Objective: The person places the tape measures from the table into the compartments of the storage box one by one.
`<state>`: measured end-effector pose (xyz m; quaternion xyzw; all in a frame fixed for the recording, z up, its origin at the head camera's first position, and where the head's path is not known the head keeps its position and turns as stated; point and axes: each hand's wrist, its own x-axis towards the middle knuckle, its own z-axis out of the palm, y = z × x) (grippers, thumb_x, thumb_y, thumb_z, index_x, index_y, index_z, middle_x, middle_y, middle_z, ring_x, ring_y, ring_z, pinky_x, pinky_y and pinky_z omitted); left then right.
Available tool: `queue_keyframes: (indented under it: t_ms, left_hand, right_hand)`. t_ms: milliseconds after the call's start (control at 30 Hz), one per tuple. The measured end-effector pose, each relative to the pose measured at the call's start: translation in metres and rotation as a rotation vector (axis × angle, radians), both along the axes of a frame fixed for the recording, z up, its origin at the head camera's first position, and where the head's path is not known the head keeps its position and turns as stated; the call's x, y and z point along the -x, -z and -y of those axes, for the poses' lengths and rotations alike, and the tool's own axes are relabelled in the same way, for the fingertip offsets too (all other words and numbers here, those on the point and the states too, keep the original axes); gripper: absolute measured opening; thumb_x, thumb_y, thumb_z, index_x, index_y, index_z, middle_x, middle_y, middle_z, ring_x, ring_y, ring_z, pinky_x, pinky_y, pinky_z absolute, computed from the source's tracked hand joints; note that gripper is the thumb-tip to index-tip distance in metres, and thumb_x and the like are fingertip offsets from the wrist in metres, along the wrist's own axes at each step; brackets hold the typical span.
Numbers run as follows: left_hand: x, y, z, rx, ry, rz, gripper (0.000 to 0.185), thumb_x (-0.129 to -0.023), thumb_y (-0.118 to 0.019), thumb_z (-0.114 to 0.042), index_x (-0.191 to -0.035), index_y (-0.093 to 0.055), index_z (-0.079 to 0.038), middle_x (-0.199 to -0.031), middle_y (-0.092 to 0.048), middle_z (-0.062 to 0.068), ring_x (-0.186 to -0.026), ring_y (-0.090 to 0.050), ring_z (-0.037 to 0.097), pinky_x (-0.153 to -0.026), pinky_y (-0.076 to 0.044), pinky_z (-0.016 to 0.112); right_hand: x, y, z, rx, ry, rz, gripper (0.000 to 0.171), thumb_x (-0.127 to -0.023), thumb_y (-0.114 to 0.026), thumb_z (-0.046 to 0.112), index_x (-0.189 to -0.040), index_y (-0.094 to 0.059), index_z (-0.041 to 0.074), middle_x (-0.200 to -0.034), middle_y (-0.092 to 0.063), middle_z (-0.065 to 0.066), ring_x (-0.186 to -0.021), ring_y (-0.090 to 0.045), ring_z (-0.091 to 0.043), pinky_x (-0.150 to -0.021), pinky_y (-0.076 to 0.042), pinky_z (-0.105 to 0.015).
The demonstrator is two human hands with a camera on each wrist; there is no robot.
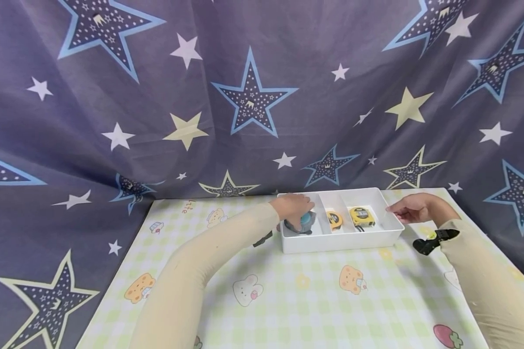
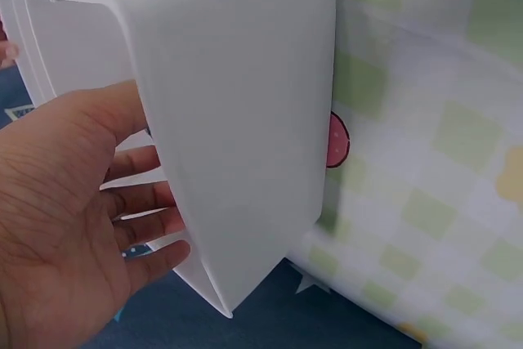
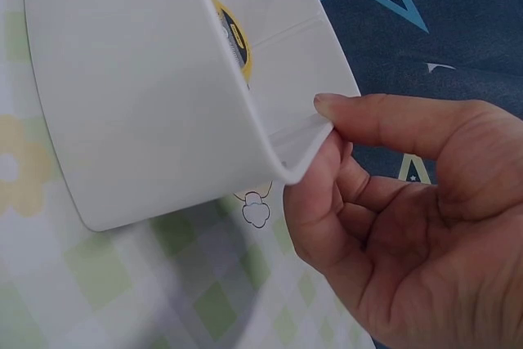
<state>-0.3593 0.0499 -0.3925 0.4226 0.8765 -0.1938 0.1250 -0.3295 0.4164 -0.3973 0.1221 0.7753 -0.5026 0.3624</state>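
Observation:
A white divided box [image 1: 341,241] stands at the back of the table, with three compartments in a row. My left hand [image 1: 291,207] reaches into its left compartment and grips a grey tape measure [image 1: 306,223] with a teal centre. In the left wrist view, the box wall hides that tape measure and the fingertips of the left hand [image 2: 90,194]. My right hand [image 3: 409,202] pinches the rim at the box's right end between thumb and bent forefinger. A yellow tape measure [image 1: 362,217] lies in the right compartment, and another yellow tape measure [image 1: 334,219] in the middle one.
Under the box spreads a green-and-white checked tablecloth [image 1: 301,300] with cartoon prints. Right behind the table hangs a dark star-patterned curtain [image 1: 192,106]. A black strap [image 1: 434,241] circles the right wrist.

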Motion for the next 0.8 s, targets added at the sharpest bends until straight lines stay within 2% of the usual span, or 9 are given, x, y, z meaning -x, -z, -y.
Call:
queue_keyframes:
  t_ms: [300,567,800]
  left_hand:
    - [-0.0006,-0.0057,0.0019,0.008,0.001,-0.030,0.067,-0.091,-0.072,-0.045,-0.146,-0.046,-0.017,-0.139,-0.057,0.001,-0.124,-0.056,0.016,-0.105,-0.049,0.033]
    - [-0.0011,-0.0064,0.0044,-0.006,-0.021,-0.007,0.069,-0.093,-0.069,-0.045,-0.151,-0.042,-0.018,-0.140,-0.056,0.002,-0.124,-0.055,0.016,-0.105,-0.049,0.033]
    - [-0.0016,-0.0075,0.0076,-0.034,-0.010,-0.008,0.063,-0.094,-0.068,-0.044,-0.149,-0.046,-0.019,-0.137,-0.059,0.002,-0.120,-0.057,0.017,-0.104,-0.050,0.033]
  right_hand:
    - [0.0011,0.0005,-0.0012,-0.004,-0.011,-0.010,0.030,-0.104,-0.054,0.017,-0.077,-0.067,0.015,-0.073,-0.064,0.009,-0.068,-0.060,0.001,-0.070,-0.054,-0.014]
    - [-0.0016,0.0015,0.0012,0.005,0.002,-0.006,0.031,-0.104,-0.053,0.016,-0.075,-0.066,0.016,-0.071,-0.064,0.009,-0.067,-0.060,0.002,-0.069,-0.054,-0.013]
    - [-0.0018,0.0009,-0.0004,-0.010,-0.022,-0.017,0.030,-0.103,-0.054,0.017,-0.076,-0.066,0.016,-0.072,-0.062,0.008,-0.067,-0.059,0.001,-0.070,-0.054,-0.014]
